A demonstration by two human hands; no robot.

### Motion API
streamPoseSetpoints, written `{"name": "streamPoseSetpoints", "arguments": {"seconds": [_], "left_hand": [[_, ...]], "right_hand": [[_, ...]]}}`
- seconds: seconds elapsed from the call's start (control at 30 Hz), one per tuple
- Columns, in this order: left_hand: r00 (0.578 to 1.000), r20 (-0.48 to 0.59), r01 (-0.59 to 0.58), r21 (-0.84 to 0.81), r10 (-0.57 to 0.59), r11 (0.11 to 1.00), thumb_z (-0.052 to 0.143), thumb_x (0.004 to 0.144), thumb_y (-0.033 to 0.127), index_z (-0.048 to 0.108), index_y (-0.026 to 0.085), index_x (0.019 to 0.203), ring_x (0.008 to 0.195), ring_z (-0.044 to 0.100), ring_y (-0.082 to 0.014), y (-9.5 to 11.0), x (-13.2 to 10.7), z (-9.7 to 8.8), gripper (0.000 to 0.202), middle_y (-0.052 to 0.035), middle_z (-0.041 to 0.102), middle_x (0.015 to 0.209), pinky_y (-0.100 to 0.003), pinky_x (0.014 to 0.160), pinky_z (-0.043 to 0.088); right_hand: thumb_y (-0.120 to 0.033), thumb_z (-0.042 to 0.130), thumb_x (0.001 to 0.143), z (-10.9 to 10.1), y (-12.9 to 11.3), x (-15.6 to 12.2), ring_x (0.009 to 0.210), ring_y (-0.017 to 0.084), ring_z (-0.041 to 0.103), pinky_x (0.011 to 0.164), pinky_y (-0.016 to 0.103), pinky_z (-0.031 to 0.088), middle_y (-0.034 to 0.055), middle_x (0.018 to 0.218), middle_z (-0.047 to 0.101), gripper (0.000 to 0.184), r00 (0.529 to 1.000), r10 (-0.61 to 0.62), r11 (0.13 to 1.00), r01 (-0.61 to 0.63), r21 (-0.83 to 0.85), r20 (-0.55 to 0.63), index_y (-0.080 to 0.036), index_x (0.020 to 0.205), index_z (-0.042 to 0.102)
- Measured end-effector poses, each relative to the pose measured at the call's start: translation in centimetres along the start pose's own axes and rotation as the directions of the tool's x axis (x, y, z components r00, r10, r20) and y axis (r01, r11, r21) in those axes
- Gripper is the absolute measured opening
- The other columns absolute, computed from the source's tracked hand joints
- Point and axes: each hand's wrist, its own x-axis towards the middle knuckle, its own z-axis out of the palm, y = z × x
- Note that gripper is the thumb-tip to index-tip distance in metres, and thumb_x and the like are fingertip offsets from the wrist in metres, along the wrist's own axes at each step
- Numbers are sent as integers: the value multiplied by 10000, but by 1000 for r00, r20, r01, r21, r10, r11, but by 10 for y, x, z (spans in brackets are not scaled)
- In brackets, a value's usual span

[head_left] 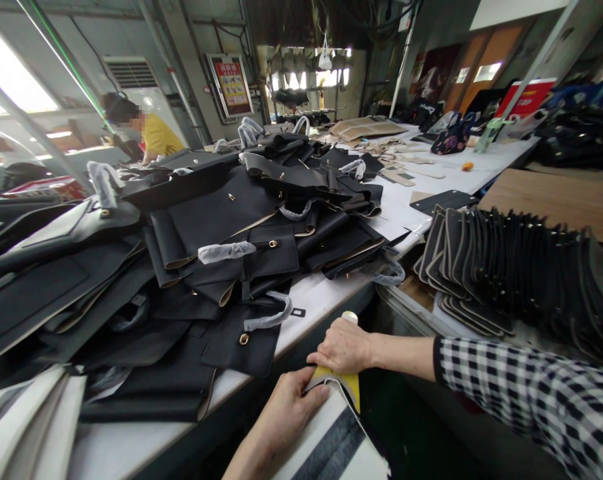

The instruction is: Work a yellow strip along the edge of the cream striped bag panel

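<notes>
The right hand (342, 347) is closed in a grip around a small bottle (350, 317) whose pale cap shows just above the knuckles, its lower edge pressed toward a yellow tab (351, 385); the left hand (287, 407) pinches the curled edge of a white-and-grey striped panel (331, 440), thumb on top, fingers tucked under, just below the right hand and touching the same yellow tab; whether the yellow piece belongs to the bottle or to the panel cannot be told; the panel lies low in the view, in front of the table edge (301, 333), below the level of the table top; the right forearm wears a black-and-white checked sleeve (526, 393), the left forearm is bare.

Just beyond the hands, on the white table, a black leather flap with a gold clasp (244, 339) hangs over the edge; behind it a broad heap of black leather bag pieces (216, 227) spreads across the table, several with handles wrapped in clear film (226, 251); to the right, well apart from the heap, a row of black pieces with pale edges (486, 267) stands packed on edge; farther back lie tan cut-outs (366, 128) and an orange ball (467, 167); at far left, another person in a yellow shirt (158, 137) bends over the table.
</notes>
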Motion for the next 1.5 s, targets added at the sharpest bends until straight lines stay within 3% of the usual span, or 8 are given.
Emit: {"name": "streamPoseSetpoints", "arguments": {"seconds": [0.2,0.57,0.8,0.97,1.17,1.33,1.5], "left_hand": [[1000,-11,-10,92,11,996,547,886,383,617,131,796,656,360,-124,2,0,1,277,30,453,681,-238,595,302],[1000,-14,-21,317,27,948,471,932,390,655,155,868,669,563,-177,5,-2,3,305,-28,670,756,-271,605,319],[998,-32,-33,353,48,935,444,952,425,616,175,789,740,632,-232,1,-4,8,345,-78,685,774,-297,639,314],[999,-24,-39,265,47,964,452,934,492,609,176,760,707,548,-191,0,-8,8,394,-24,627,727,-284,641,292],[1000,18,14,-17,-14,1000,404,883,630,597,157,745,686,412,-160,0,-9,-5,529,8,503,680,-277,645,302],[994,72,97,-212,-84,972,565,779,490,469,179,642,589,243,-110,-6,-4,-11,354,54,323,602,-274,563,185],[989,100,133,-276,-109,952,620,686,365,503,161,585,581,238,-102,-7,7,-9,256,52,352,568,-289,568,153]], "right_hand": [[-514,272,1013,3,-4,-1,734,263,716,623,315,418,108,754,748,640,998,37,999,-37,-1,44,-208,789,787],[-493,255,1026,13,-14,-9,786,288,723,693,357,463,152,793,748,653,985,156,987,-158,12,78,-161,832,782],[-466,267,1027,18,-26,-17,799,297,720,711,375,473,146,798,749,618,978,194,980,-196,24,76,-169,853,780],[-437,217,1035,15,-39,-25,779,310,721,681,389,488,142,793,748,646,971,231,973,-232,8,57,-173,834,772],[-392,225,1036,11,-50,-31,734,307,717,665,407,503,150,785,742,586,969,240,971,-239,-26,51,-178,890,751],[-369,189,1042,9,-54,-33,739,312,718,668,416,510,178,774,735,625,960,272,962,-270,-38,72,-154,855,745],[-357,217,1038,8,-57,-37,736,329,716,642,423,513,180,780,733,587,952,296,955,-294,-32,77,-147,885,743]]}}
